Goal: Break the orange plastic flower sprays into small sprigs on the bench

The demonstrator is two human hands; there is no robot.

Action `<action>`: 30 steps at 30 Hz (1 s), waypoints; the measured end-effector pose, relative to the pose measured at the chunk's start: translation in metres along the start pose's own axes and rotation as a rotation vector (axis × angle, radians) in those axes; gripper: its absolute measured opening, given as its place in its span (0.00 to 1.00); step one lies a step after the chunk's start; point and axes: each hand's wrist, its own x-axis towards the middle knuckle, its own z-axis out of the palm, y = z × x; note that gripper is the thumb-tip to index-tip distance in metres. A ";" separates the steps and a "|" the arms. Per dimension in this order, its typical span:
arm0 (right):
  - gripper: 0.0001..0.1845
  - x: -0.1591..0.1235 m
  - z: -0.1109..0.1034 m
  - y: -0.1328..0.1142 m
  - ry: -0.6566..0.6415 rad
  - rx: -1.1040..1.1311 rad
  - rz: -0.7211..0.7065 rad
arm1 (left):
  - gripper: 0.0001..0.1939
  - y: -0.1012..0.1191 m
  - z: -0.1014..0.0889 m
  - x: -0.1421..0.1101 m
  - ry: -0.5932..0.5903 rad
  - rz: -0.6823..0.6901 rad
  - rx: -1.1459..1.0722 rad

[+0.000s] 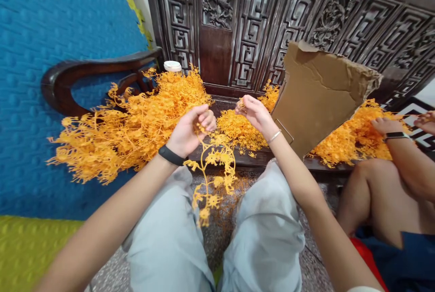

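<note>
The yellow-orange plastic flower sprig [213, 200] hangs just below the centre of the frame, over the gap between your knees. Your left hand [190, 131] is curled nearly closed on its upper end; your right hand [255, 113], raised near centre, pinches a small orange piece [242, 103] at the fingertips. You seem to be midway through working on this one sprig; the next move calls for a steady left grip and a precise right-hand pinch. Just beyond lies a low heap of orange blossoms [243, 131] on the dark wooden bench [261, 157]. A bushy pile of sprigs [136, 131] fills the left. Right of centre stands a cardboard sheet [316, 97], and at far right a co-worker's hand [386, 125] is at more orange flowers [356, 136].
</note>
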 end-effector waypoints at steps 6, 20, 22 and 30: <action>0.08 0.017 -0.043 0.050 0.443 -0.770 0.210 | 0.17 -0.011 0.000 -0.003 -0.075 -0.011 0.274; 0.08 0.021 -0.071 0.078 0.397 -1.277 0.047 | 0.15 -0.012 -0.010 -0.002 0.049 -0.007 0.412; 0.12 0.021 -0.072 0.079 0.387 -1.296 0.002 | 0.14 -0.012 -0.011 -0.002 0.069 -0.006 0.401; 0.11 0.023 -0.067 0.078 0.367 -1.249 0.029 | 0.14 -0.010 -0.013 -0.003 0.084 -0.058 0.455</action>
